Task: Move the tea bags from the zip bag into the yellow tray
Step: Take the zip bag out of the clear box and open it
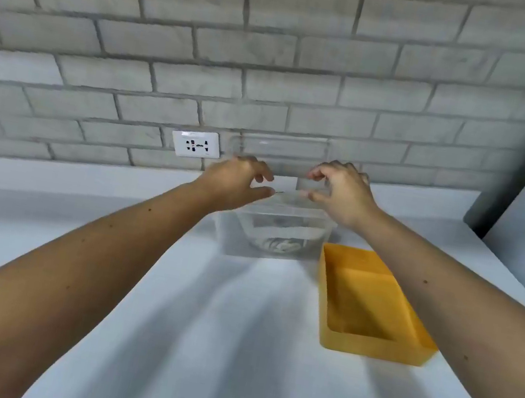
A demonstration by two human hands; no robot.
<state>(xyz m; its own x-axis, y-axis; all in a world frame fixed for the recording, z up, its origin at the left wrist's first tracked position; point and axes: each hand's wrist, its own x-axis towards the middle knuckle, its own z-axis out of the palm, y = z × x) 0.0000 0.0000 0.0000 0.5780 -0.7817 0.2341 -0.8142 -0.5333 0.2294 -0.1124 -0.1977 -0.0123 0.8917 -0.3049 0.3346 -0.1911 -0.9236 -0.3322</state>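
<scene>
Head view: a clear plastic zip bag (275, 228) is pinched at its top by left hand (240, 179) and right hand (342, 191), beside an empty yellow rectangular plastic tray (365, 346).

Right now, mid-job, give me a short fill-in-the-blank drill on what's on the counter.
1. Both hands, left and right, pinch the top of the clear ____.
2. The tray is coloured ____.
3. The tray holds ____ tea bags so far.
4. The tea bags lie at the ____ of the zip bag.

Missing words: zip bag; yellow; no; bottom
</scene>
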